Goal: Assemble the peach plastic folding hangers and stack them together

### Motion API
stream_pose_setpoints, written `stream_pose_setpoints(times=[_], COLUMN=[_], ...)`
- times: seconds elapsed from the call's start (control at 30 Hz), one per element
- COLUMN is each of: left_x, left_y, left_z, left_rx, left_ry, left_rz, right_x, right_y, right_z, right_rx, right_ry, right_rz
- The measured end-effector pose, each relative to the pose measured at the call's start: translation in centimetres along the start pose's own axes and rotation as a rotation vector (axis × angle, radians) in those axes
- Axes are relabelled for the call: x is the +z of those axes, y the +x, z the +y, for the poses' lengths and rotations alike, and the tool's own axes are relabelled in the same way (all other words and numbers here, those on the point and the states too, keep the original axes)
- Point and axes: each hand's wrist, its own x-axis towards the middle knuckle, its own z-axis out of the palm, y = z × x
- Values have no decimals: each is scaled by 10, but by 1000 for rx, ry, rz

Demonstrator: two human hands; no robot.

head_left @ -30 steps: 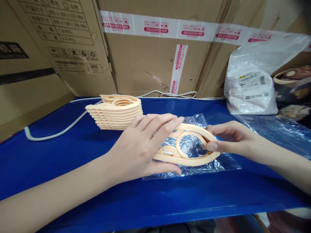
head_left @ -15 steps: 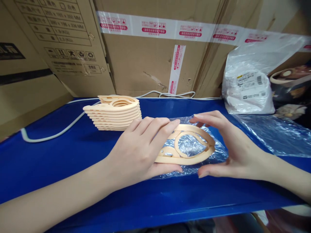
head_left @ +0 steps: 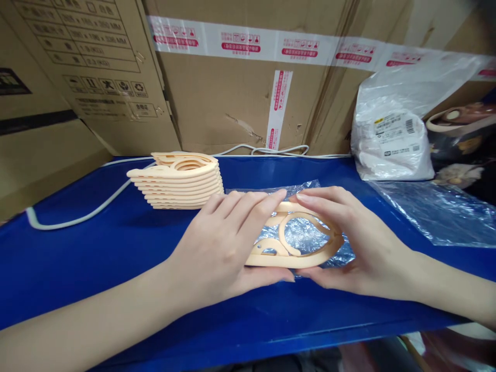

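Observation:
A cream-coloured folding hanger [head_left: 289, 260], folded flat with a curved hook inside its frame, lies between my hands. My left hand [head_left: 228, 243] is wrapped over its left end, fingers along the far rim and thumb at the near rim. Around the right end, my right hand [head_left: 360, 243] closes on both rims with fingers and thumb. Both palms hide parts of the hanger. Beneath it is a crinkled clear plastic bag [head_left: 306, 188]. A neat stack of several matching hangers [head_left: 182, 188] stands just beyond my left hand.
Cardboard boxes [head_left: 217, 98] wall the back and left of the blue table surface [head_left: 96, 258]. A white cable [head_left: 89, 219] runs along the back and left. At the right stand a white labelled bag [head_left: 391, 139] and a flat clear plastic sheet [head_left: 453, 212].
My right hand has moved left, from open around the hanger's right end to gripping its rims. My left hand keeps its hold. The view has shifted slightly.

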Motion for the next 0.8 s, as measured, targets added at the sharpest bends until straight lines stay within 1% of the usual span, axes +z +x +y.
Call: stream_pose_setpoints(times=[0.1,0.2,0.23,0.27,0.33,0.37,0.43,0.47,0.53,0.6,0.63,0.73,0.8], left_x=[-1,-3,-3,-3,-1,0,4,5,9,12,13,16,16], left_y=[1,2,2,1,0,-1,-3,-5,-7,-9,-10,-11,-10], left_z=[-4,-14,-18,-22,-28,-30,-32,-32,-31,-30,-29,-28,-28], left_rx=[-18,-67,-81,-92,-116,-124,-128,-128,-128,-131,-129,-116,-116], left_ry=[-11,-24,-40,-67,-140,-176,-224,-237,-258,-276,-284,-305,-315], left_rz=[-12,1,-9,-36,-124,-176,-265,-308,-385,-427,-430,-421,-444], right_x=[-10,-36,-47,-58,-76,-84,-94,-96,-98,-95,-93,-79,-66], right_y=[2,3,3,2,-1,-3,-9,-11,-16,-19,-19,-15,-10], right_z=[7,27,36,45,64,73,86,91,97,97,96,90,86], right_rx=[58,179,227,281,375,448,539,563,598,612,603,486,428], right_ry=[63,65,61,41,13,-12,3,11,29,46,55,80,129], right_rz=[9,120,140,132,47,-18,-138,-178,-300,-407,-440,-465,-461])
